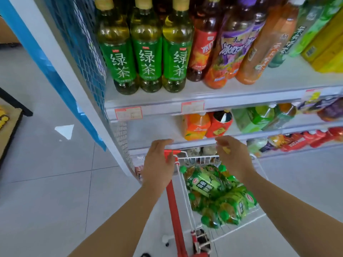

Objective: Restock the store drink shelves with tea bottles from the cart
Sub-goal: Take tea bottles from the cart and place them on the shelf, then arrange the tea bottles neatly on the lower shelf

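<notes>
Lying heaped in white wire cart point(200, 158): tea bottles point(209, 182), green caps, green labels, amber liquid. Cart near shelf point(152, 132). Left hand point(159, 160) over cart's red corner, fingers relaxed, empty. Right hand point(232, 154) fingers loosely curled; grip unclear.

Green labels with white characters are borne by the yellow-green tea bottles point(146, 52) on the white shelf point(241, 97). Below it, green-capped, green-wrapped bottles point(219, 191) are held in the white wire cart point(187, 184) with its red handle point(174, 216).
</notes>
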`<action>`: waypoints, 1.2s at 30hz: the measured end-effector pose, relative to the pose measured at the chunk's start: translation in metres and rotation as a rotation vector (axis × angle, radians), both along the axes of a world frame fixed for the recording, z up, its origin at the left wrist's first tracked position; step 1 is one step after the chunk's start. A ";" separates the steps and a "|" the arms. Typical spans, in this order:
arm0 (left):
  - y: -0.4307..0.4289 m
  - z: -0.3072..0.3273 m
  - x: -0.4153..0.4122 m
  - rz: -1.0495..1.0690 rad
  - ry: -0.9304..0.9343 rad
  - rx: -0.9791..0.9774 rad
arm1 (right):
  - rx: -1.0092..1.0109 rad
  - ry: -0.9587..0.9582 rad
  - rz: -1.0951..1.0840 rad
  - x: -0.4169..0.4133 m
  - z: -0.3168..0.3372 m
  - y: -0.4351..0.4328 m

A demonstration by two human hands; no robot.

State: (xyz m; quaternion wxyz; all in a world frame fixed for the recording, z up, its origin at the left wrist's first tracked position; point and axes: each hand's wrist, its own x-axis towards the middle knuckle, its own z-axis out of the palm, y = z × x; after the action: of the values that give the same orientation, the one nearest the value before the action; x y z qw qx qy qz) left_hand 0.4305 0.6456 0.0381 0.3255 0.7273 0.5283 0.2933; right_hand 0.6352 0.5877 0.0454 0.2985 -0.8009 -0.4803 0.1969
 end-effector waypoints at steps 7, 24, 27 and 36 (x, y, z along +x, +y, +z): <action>-0.055 -0.091 -0.019 -0.133 0.158 -0.209 | -0.595 0.057 0.019 0.015 -0.098 -0.099; -0.123 -0.154 0.023 0.170 0.144 -0.316 | -0.617 -0.334 0.564 0.056 -0.192 -0.158; -0.133 -0.152 0.036 0.118 0.151 -0.358 | -0.621 -0.347 0.551 0.072 -0.190 -0.170; -0.153 -0.155 0.106 -0.032 0.108 -0.353 | -0.379 -0.185 0.103 0.135 -0.165 -0.209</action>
State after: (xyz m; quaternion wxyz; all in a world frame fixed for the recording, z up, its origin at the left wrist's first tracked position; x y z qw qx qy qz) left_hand 0.5366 0.4930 -0.1166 0.4240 0.6819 0.5765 0.1515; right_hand 0.7700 0.3787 -0.1196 0.0869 -0.8318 -0.5003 0.2241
